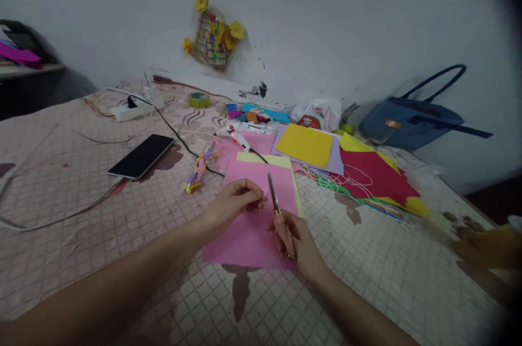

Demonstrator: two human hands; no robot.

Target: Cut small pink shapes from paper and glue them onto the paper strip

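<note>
My right hand (291,234) is wrapped round the handles of a pair of scissors (274,193), whose blades point up and away and look closed. Left of the blades, my left hand (240,199) has its thumb and fingertips pressed together; whatever they pinch, if anything, is too small to make out. Both hands are over a pink sheet of paper (244,240) on the patterned cloth. A pale yellow sheet (299,193) shows from under the pink one. Beyond the sheets lies a white glue gun (240,139) with a black cord.
At the left are a phone (142,156) on a white cable and a power strip (132,110). A braided paper strip (199,168) lies near my left hand. Coloured papers (305,144), white string (346,180), green tape (199,99) and a blue bag (408,120) are farther back.
</note>
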